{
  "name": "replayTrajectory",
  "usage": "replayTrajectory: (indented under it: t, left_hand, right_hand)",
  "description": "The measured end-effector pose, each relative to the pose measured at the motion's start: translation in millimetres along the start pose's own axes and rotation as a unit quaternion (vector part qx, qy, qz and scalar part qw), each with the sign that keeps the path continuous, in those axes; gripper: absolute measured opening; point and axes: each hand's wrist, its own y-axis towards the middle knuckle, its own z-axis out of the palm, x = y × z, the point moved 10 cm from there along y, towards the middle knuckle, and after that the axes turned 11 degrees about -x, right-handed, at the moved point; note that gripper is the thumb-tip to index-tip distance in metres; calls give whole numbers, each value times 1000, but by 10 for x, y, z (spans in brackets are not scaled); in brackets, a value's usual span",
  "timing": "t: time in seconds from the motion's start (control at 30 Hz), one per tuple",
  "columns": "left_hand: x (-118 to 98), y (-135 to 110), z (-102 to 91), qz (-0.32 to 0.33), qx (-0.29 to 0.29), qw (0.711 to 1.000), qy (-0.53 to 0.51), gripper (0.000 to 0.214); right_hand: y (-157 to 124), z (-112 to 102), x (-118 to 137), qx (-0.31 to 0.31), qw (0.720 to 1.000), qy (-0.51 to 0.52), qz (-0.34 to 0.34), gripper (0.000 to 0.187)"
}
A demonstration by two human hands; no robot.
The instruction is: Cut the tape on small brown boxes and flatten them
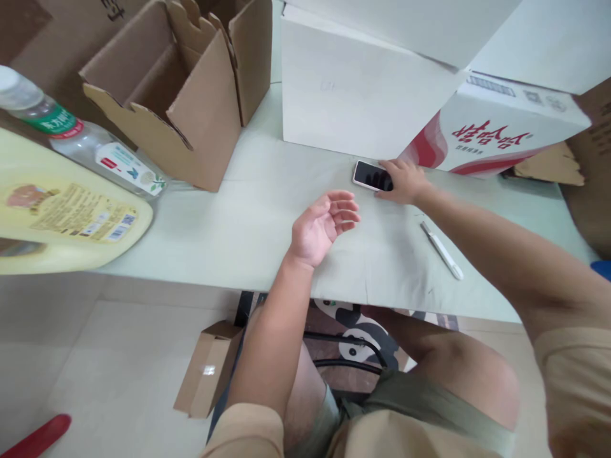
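My left hand [322,226] rests on the pale green table [248,235], palm up, fingers loosely curled and apart, with nothing in it. My right hand [405,180] reaches further across and lies on the right end of a dark-screened phone [370,175] that sits flat on the table. Whether the fingers grip the phone or only touch it does not show clearly. A white pen-like tool [442,250] lies on the table just right of my right forearm.
An open brown cardboard box [191,108] stands at the back left. A white carton [353,95] and a red-and-white printed box [496,133] stand behind the phone. A clear water bottle [90,143] and a yellow jug [62,216] lie at left. A small carton [207,369] sits on the floor.
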Motion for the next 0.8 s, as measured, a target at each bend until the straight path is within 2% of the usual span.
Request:
replayTrajectory:
  t: [0.07,0.1,0.17,0.2,0.27,0.33,0.4,0.5,0.57,0.63,0.7,0.77,0.8]
  left_hand:
    - [-180,43,-245,70,-101,992,-18,21]
    - [-295,34,-417,115,-168,979,-29,19]
    - [-518,-74,-761,198,-303,931,-50,23]
    - [-609,-145,-884,228,-350,907,-57,26]
    - [-769,-262,-1009,274,-393,876,-59,29]
    - [-902,-341,-1030,307,-395,865,-40,31]
    - [-999,-396,-1018,331,-384,862,-7,32]
    - [-1090,-441,-1026,354,-362,862,15,30]
    - [-1138,-468,-1067,363,-357,861,1,29]
    - [-1172,-495,-1122,361,-366,857,-19,28]
    - [-1194,-522,-1163,355,-382,853,-34,28]
    - [-1225,-549,-1168,358,-394,846,-29,29]
    - [-1237,-541,-1149,355,-393,848,-7,30]
  right_hand:
    - [-130,-100,455,-33,998,40,-44,76]
    - [-196,-168,749,-46,994,70,-73,71]
    - [-307,-395,1413,-75,978,145,-130,65]
    - [-341,-548,1751,-87,967,183,-152,63]
    - [-348,-899,2377,-110,951,231,-174,60]
    - [-291,-1234,2916,-130,942,247,-188,60]
    - [-179,-1436,3299,-139,945,234,-180,62]
    - [0,-1390,3610,-105,960,203,-158,55]
    - [74,-1261,3669,-89,969,177,-148,44]
    - [106,-1226,3661,-113,970,164,-141,38]
    - [87,-1347,3682,-178,956,168,-159,46]
    - [37,-1503,3781,-229,940,157,-197,67]
    - [20,-1549,3857,-234,937,144,-217,78]
